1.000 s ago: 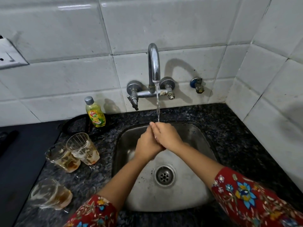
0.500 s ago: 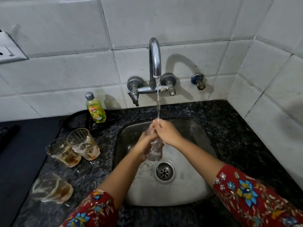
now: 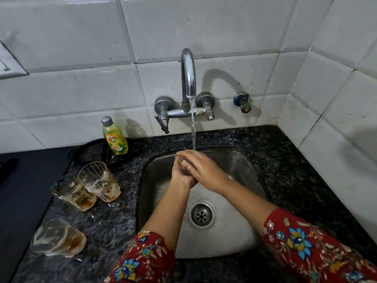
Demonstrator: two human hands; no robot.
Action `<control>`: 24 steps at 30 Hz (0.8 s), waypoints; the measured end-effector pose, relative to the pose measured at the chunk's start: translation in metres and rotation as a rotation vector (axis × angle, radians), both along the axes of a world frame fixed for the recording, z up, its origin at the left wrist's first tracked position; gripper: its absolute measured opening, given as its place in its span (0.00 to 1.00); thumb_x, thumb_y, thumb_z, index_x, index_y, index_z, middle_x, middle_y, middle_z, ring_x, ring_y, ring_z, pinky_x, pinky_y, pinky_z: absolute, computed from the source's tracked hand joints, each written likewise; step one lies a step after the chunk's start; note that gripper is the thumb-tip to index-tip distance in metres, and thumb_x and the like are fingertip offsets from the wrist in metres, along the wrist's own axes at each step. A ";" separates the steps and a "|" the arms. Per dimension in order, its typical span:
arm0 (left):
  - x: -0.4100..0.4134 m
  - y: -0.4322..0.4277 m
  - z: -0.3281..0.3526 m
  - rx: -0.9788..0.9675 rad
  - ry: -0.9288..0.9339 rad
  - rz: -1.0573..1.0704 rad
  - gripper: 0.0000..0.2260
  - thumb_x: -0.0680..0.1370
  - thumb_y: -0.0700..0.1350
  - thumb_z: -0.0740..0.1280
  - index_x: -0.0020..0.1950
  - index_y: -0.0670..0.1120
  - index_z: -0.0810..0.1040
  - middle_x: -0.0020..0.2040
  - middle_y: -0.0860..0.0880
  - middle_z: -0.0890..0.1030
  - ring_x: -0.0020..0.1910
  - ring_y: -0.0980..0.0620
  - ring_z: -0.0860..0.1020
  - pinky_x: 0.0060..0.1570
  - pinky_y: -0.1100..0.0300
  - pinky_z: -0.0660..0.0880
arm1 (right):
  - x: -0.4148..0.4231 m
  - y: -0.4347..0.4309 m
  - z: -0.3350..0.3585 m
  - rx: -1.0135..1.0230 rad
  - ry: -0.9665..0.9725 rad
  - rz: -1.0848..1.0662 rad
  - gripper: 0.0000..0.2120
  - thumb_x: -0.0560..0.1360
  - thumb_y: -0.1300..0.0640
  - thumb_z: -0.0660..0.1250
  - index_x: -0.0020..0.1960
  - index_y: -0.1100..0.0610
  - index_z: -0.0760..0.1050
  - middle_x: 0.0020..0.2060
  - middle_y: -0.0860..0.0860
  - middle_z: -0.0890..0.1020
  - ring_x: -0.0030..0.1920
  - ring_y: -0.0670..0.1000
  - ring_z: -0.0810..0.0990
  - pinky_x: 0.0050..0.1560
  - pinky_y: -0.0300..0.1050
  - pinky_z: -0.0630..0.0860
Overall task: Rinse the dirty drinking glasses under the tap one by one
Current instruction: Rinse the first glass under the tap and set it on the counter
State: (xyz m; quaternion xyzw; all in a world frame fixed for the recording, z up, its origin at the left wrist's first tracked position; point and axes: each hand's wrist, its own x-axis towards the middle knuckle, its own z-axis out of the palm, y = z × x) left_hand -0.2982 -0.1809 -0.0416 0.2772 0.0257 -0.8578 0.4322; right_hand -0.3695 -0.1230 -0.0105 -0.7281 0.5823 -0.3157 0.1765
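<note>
The glass (image 3: 184,164), seen lower a moment ago, is now held directly below the tap (image 3: 188,78), wrapped by the left hand (image 3: 180,178) and right hand (image 3: 204,170) in the stream, so its rinse is judged underway, while three dirty glasses (image 3: 98,180) are left standing to the left of the tap.

Tabletop (image 3: 285,160) is seen as black w/ grey speckles. Sleeves (image 3: 306,248) are patterned red w/ blue & yellow flowers. Soap bottle (image 3: 115,139) is coloured yellow-green, cap (image 3: 106,120) grey. Wall tiles (image 3: 61,94) are seen white; sink (image 3: 234,237) silver-grey. Glasses (image 3: 98,181) are stained brown.
</note>
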 end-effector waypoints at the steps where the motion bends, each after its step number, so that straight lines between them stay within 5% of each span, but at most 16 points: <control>1: 0.006 0.000 0.004 0.137 0.057 0.003 0.20 0.80 0.53 0.58 0.37 0.42 0.80 0.29 0.43 0.81 0.31 0.46 0.80 0.25 0.60 0.76 | -0.009 0.002 -0.002 -0.015 0.016 0.052 0.18 0.81 0.55 0.56 0.70 0.52 0.68 0.65 0.52 0.74 0.66 0.49 0.70 0.68 0.42 0.65; 4: 0.017 0.008 0.014 0.263 0.064 -0.062 0.19 0.79 0.57 0.60 0.46 0.41 0.79 0.32 0.39 0.82 0.34 0.41 0.81 0.29 0.53 0.78 | -0.014 0.007 -0.009 -0.031 0.136 0.009 0.20 0.81 0.55 0.53 0.73 0.53 0.63 0.70 0.53 0.70 0.71 0.51 0.65 0.71 0.39 0.56; 6: 0.016 0.014 0.020 0.308 0.118 -0.031 0.16 0.79 0.53 0.60 0.49 0.41 0.78 0.32 0.37 0.82 0.35 0.41 0.80 0.27 0.54 0.77 | -0.006 0.008 -0.013 -0.116 0.202 0.007 0.21 0.79 0.54 0.53 0.71 0.53 0.65 0.69 0.53 0.70 0.69 0.52 0.68 0.70 0.43 0.62; 9: 0.014 0.023 0.026 0.334 0.293 0.040 0.15 0.78 0.47 0.62 0.43 0.35 0.76 0.30 0.37 0.80 0.29 0.42 0.80 0.22 0.58 0.75 | -0.003 0.006 -0.011 -0.228 0.196 -0.078 0.19 0.77 0.53 0.53 0.62 0.54 0.74 0.57 0.51 0.78 0.55 0.52 0.78 0.56 0.48 0.76; 12: 0.009 0.021 0.032 0.230 0.044 -0.109 0.20 0.80 0.55 0.59 0.49 0.39 0.78 0.39 0.39 0.82 0.38 0.43 0.82 0.31 0.55 0.79 | 0.005 -0.004 0.003 -0.013 -0.281 -0.364 0.16 0.82 0.52 0.51 0.55 0.54 0.77 0.52 0.50 0.81 0.51 0.50 0.80 0.52 0.49 0.77; 15: 0.012 0.010 0.033 0.270 -0.064 -0.053 0.23 0.80 0.58 0.58 0.51 0.38 0.77 0.44 0.38 0.79 0.58 0.45 0.79 0.56 0.54 0.77 | 0.008 -0.010 0.017 0.298 -0.757 -0.343 0.18 0.83 0.52 0.50 0.59 0.56 0.76 0.57 0.52 0.81 0.54 0.48 0.79 0.54 0.38 0.74; 21: 0.017 0.001 0.022 0.147 -0.121 -0.039 0.24 0.80 0.59 0.58 0.62 0.41 0.75 0.46 0.38 0.80 0.58 0.46 0.78 0.58 0.55 0.75 | -0.002 0.004 0.025 0.352 -0.621 -0.102 0.20 0.80 0.62 0.56 0.71 0.53 0.66 0.67 0.49 0.73 0.66 0.51 0.73 0.65 0.43 0.71; 24: 0.015 0.002 0.015 -0.072 -0.302 -0.099 0.27 0.74 0.58 0.68 0.64 0.39 0.73 0.56 0.38 0.80 0.51 0.43 0.81 0.48 0.49 0.79 | -0.008 0.011 0.019 0.371 -0.385 -0.153 0.30 0.73 0.65 0.64 0.73 0.53 0.62 0.69 0.52 0.70 0.66 0.52 0.72 0.63 0.45 0.73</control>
